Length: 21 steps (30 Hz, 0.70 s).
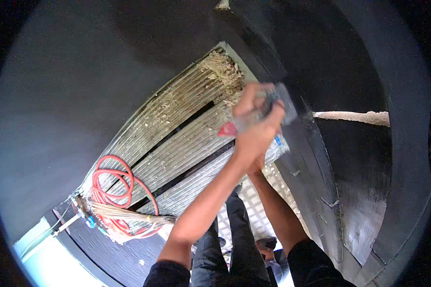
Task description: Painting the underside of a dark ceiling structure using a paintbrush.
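My left hand (257,138) reaches up to the middle right and is closed around a handheld tool (271,99). Motion smears the tool: it shows a dark middle and a greyish, see-through-looking flat part at its right. A red piece (227,129) shows at the left of the hands. My right hand (256,164) sits under the left wrist; its fingers are hidden, so its hold cannot be told. Left of the hands lies a ribbed, greyish slatted panel (177,141), with pale shavings (220,67) heaped on its upper end.
A red hose (111,158) lies coiled on the panel's lower left end, beside a bundle of thin sticks (129,213). Dark curved walls (354,62) rise at the right, with a pale bar (352,117) across them. Below is light patterned flooring (256,205).
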{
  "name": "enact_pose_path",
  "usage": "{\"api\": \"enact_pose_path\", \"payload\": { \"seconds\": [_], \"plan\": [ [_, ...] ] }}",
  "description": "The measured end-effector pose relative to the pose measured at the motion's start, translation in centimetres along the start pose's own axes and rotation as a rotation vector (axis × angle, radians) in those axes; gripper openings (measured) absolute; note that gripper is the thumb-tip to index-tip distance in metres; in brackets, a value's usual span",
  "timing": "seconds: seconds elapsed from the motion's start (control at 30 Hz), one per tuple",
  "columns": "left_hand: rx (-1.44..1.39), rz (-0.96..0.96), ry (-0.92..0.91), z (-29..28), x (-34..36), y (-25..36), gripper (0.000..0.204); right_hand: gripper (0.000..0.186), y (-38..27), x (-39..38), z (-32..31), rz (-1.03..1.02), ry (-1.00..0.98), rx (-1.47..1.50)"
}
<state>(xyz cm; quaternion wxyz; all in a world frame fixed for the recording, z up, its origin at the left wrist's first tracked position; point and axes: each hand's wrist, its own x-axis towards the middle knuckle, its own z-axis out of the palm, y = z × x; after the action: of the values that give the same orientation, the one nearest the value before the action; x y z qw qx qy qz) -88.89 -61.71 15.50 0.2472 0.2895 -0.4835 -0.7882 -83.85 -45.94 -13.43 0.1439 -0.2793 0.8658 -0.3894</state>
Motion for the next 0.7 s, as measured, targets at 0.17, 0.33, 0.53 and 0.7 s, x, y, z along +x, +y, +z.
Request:
{"api": "enact_pose_path", "payload": {
  "seconds": [0.17, 0.33, 0.53, 0.7],
  "plan": [
    [0.165, -0.046, -0.215, -3.3, 0.9, 0.4, 0.027, 0.070, -4.3, 0.4, -0.2, -0.149, 0.011, -0.319],
    [0.147, 0.081, -0.099, -3.9, 7.8, 1.3, 0.025, 0.071, -5.1, 0.8, -1.4, -0.188, 0.002, -0.504],
    [0.156, 0.339, -0.010, -6.1, 13.6, 2.9, 0.019, 0.068, -5.6, 0.9, -1.8, -0.188, 0.013, -0.499],
    [0.110, 0.636, 0.185, -5.7, 16.1, 3.6, 0.016, 0.065, -5.5, 1.1, -2.1, -0.193, 0.026, -0.474]
  ]
}}
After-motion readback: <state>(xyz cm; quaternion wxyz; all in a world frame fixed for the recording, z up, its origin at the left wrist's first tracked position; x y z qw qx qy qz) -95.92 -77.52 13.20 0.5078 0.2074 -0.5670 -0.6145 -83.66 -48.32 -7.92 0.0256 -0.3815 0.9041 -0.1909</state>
